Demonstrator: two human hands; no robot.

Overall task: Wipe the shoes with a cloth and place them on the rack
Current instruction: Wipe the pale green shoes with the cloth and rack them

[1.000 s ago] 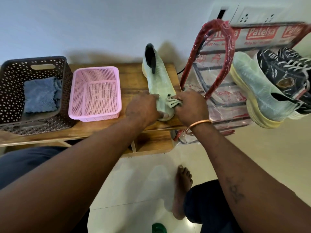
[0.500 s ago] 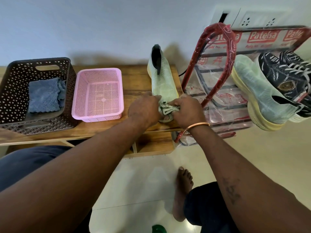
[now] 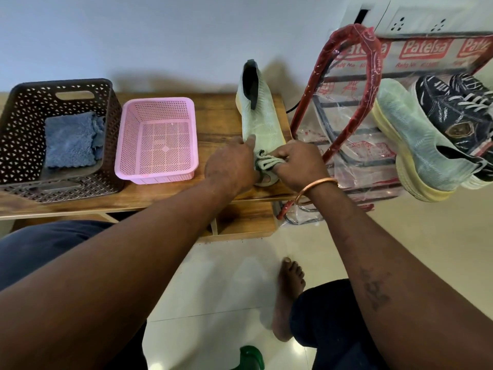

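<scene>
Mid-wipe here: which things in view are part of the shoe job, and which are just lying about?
In the job: pale green shoe, left hand holding it, green cloth in right hand, red rack.
Lying about: brown basket with blue cloth, pink basket, wall sockets.

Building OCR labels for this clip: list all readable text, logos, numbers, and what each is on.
"Patelsa": white on red, on the wrapped top rail of the shoe rack; repeated left, part hidden, and right, cut by the frame.
"Regd No", roughly: small line beneath; what follows is too blurred.
Red print on the lower wrap: blurred, unreadable.
Emblem on the black shoe: no legible text.
Forearm tattoo: unreadable.
</scene>
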